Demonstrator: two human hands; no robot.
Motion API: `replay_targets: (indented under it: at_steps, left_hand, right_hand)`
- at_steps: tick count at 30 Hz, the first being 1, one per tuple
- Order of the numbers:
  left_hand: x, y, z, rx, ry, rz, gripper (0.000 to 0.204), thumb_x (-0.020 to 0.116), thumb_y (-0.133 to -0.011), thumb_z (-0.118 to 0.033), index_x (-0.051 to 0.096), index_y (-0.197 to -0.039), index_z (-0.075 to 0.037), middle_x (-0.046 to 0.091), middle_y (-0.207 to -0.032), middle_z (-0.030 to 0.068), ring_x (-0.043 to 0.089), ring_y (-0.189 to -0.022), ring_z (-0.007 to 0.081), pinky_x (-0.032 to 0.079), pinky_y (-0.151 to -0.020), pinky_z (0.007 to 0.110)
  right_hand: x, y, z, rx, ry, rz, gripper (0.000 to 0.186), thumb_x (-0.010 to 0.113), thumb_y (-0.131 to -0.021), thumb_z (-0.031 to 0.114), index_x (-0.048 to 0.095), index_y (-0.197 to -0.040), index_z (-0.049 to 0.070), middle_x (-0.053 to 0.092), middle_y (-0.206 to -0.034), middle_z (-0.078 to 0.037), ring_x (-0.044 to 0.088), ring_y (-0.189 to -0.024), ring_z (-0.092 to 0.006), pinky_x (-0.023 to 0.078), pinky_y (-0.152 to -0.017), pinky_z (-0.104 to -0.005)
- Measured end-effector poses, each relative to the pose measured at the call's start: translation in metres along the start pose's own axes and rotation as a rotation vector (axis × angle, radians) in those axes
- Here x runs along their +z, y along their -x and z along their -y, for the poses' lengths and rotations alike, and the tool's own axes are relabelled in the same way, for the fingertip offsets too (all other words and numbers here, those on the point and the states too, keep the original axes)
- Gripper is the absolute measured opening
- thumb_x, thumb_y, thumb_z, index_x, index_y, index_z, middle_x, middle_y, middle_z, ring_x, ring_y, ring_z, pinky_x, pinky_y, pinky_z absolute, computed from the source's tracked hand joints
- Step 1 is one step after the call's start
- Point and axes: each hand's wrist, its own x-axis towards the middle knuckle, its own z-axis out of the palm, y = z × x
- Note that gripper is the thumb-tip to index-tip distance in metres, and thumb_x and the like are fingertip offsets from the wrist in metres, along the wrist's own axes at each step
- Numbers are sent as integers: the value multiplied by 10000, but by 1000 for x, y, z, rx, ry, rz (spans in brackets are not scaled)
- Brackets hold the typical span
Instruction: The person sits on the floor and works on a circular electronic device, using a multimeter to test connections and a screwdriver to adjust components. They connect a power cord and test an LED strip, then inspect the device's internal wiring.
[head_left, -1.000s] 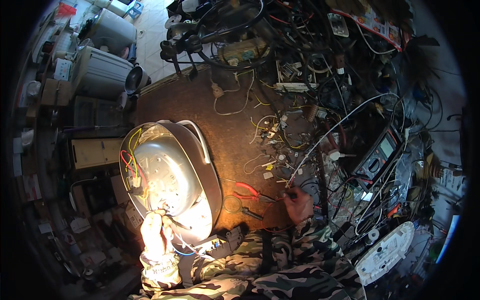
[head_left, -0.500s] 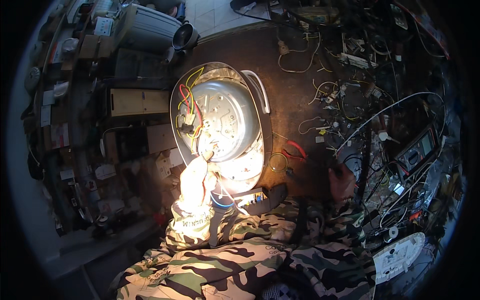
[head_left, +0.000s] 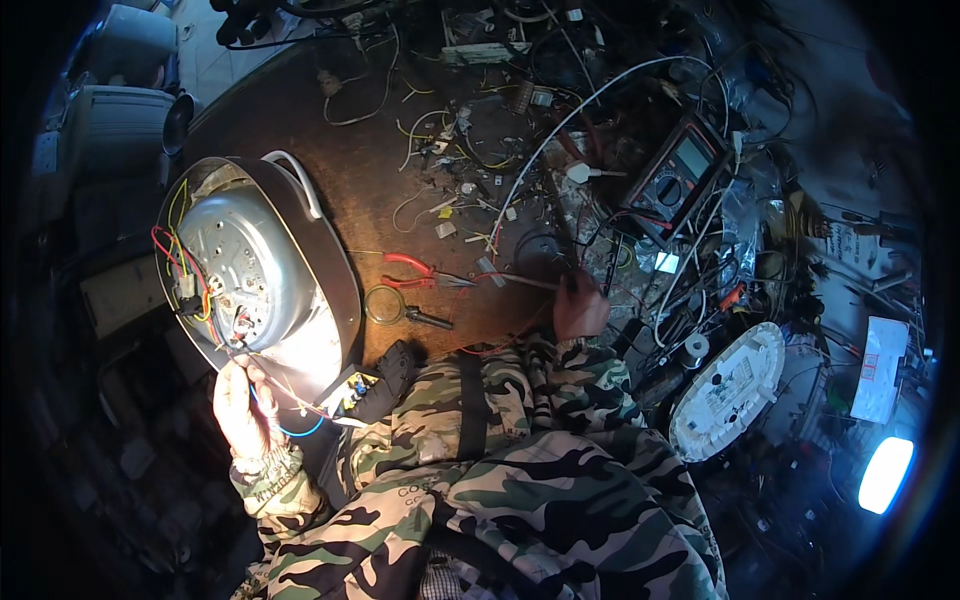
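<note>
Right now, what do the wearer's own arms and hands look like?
The left hand and right hand are ungloved. Both sleeves are camouflage in green, tan and near-black, reaching the wrists; dark lettering marks the left cuff.

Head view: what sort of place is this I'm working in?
Most likely an electrical repair workshop: there is a digital multimeter on the right, red-handled needle-nose pliers on the wooden bench, and an opened appliance with its wiring exposed.
</note>
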Motion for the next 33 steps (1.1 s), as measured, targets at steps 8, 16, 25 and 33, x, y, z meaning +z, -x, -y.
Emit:
replay_targets:
  at_steps: [8, 16, 25, 33]
  left_hand:
    - [-4, 0, -4, -13, 14, 8, 190, 574, -1031, -147, 614, -1131, 9, 669, -848, 77, 561, -539, 78, 490, -478, 163]
    - [4, 18, -3, 75, -65, 68, 216, 585, -1022, -131, 614, -1157, 36, 650, -866, 56, 544, -556, 66, 440, -462, 168]
    - [12, 31, 15, 38, 52, 141, 285, 616, -981, -72, 584, -1228, 66, 673, -849, 90, 569, -575, 79, 432, -485, 173]
    - [72, 45, 24, -59, -99, 243, 237, 737, -882, -44, 680, -1079, 76, 692, -821, 101, 646, -656, 141, 535, -630, 256]
  right_hand:
    - [22, -22, 31, -109, 123, 39, 179, 677, -876, 192, 674, -1032, 104, 683, -969, -181, 674, -795, -420, 540, -672, -527]
    - [39, -27, 24, -99, 143, 141, 289, 703, -846, 149, 608, -1099, 48, 652, -984, -234, 648, -838, -476, 523, -699, -581]
    - [-25, -22, 57, -147, -357, 244, 245, 734, -822, 124, 686, -1019, -14, 697, -807, -203, 709, -732, -345, 555, -686, -434]
    - [-81, 9, 172, -246, -999, 885, 115, 718, -882, -43, 698, -994, -34, 633, -713, 6, 543, -630, -19, 408, -541, -201]
